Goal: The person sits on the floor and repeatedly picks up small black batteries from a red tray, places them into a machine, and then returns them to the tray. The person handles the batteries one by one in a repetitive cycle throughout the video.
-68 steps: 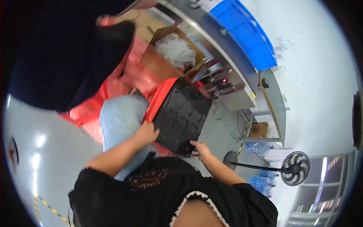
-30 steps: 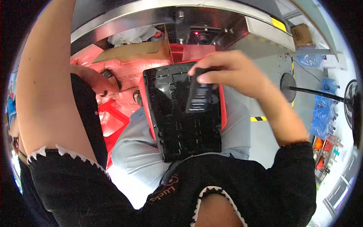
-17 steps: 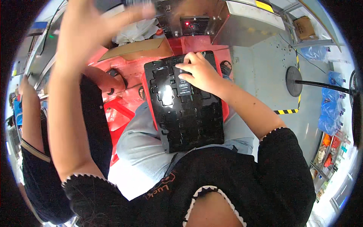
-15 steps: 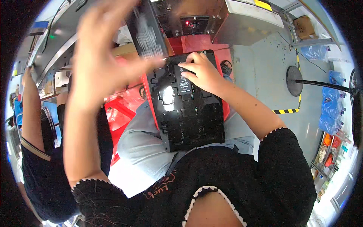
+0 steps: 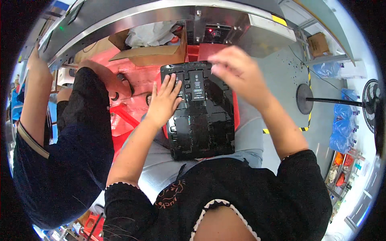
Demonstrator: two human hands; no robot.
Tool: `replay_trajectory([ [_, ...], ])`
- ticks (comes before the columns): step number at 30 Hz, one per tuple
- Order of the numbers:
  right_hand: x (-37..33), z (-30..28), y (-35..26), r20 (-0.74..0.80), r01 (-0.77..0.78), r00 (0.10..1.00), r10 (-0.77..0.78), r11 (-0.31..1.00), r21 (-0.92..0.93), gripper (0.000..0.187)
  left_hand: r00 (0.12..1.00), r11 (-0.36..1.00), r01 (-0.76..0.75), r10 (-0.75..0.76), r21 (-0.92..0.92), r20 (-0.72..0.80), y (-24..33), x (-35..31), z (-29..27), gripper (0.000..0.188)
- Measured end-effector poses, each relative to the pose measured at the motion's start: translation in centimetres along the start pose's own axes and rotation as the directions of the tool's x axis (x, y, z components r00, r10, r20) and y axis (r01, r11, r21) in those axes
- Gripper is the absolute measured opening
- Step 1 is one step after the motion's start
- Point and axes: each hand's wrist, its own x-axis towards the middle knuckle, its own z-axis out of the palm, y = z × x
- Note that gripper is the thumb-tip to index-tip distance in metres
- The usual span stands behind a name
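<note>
A glossy black moulded tray [image 5: 201, 138] with shaped pockets lies across my lap. Flat on its upper left part rests my left hand [image 5: 164, 100], fingers spread over a black piece with white print that is partly covered; it looks like a battery. Beside that hand, a flat black battery [image 5: 197, 85] with white print sits in a pocket, fully visible. My right hand [image 5: 240, 74] is raised over the tray's upper right corner, bent at the fingers and smeared by motion. Whether it holds anything does not show.
An open cardboard box [image 5: 157, 56] with clear plastic bags stands beyond the tray, under a metal bench edge [image 5: 157, 15]. To the left sits another person [image 5: 82, 132] in dark clothes. A black fan [image 5: 368, 104] stands at right, near blue bags [image 5: 343, 116].
My left hand has come down from the air onto the tray. A blurred dark panel near it is gone from view. The right hand has lifted off the battery and moved right.
</note>
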Motion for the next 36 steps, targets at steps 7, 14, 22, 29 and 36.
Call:
replay_trajectory([
  [7,14.2,-4.1,-4.9,-0.172,0.349,0.871,-0.461,0.825,-0.444,0.034,0.997,0.988,0.078,-0.079,-0.131,-0.003,1.4,-1.3,-1.0,0.051],
  [14,31.1,-5.8,3.7,0.186,0.148,0.982,0.001,0.604,-0.783,0.096,0.904,0.983,-0.128,0.063,-0.128,-0.422,-1.6,2.7,-13.3,0.052],
  [22,29.2,-8.0,2.1,0.383,0.243,0.911,0.154,0.549,-0.8,0.096,0.689,0.993,0.028,0.063,0.113,-0.722,-21.5,12.0,-24.3,0.057],
  [29,28.8,-14.5,3.0,0.495,0.017,0.755,0.43,0.742,-0.67,0.095,0.937,0.925,0.35,-0.347,-0.148,0.048,-18.3,20.4,-30.9,0.107],
  [36,23.4,-16.5,2.8,0.032,0.035,0.999,-0.02,0.817,-0.575,0.053,0.899,0.932,0.35,-0.363,0.097,0.245,-14.8,24.7,-31.0,0.108],
])
